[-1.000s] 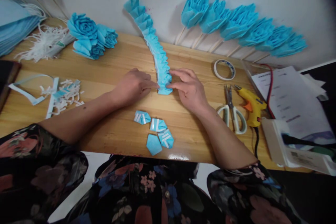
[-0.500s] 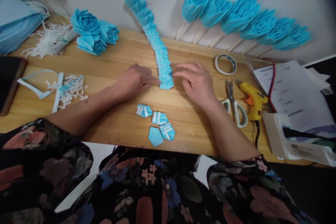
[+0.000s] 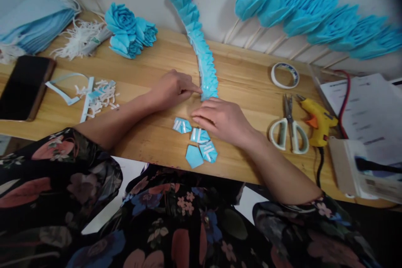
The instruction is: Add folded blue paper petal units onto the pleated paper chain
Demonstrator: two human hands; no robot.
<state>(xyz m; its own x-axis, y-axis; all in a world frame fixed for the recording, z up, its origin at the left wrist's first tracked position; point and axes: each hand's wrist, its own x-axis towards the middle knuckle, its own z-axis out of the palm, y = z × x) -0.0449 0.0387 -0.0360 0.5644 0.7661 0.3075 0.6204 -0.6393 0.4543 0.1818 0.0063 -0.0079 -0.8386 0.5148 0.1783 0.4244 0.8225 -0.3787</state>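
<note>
A long curved row of overlapping light-blue folded pieces (image 3: pixel 205 56) runs from the wall down onto the wooden table. My left hand (image 3: pixel 174 88) points its index finger at the row's near end, seemingly touching its left edge; its other fingers are curled, with nothing seen in them. Just below that end, my right hand (image 3: pixel 224 119) is spread palm down, fingers reaching left and nothing visible in its grasp. Under its fingertips lie several small loose folded pieces: one with white strips (image 3: pixel 182 125), another (image 3: pixel 199 135), a third (image 3: pixel 208 152) and a plain blue pentagon (image 3: pixel 194 156).
Blue flowers on sticks (image 3: pixel 285 12) lean at the wall, with more blue flowers (image 3: pixel 130 29) at left. Scissors (image 3: pixel 289 127), a yellow glue gun (image 3: pixel 317 121) and a tape roll (image 3: pixel 285 75) lie right. A phone (image 3: pixel 25 88) and paper scraps (image 3: pixel 102 96) are left.
My right hand has moved from beside the row's near end down towards the loose pieces. My left index finger stays at the row. The whole view has shifted slightly.
</note>
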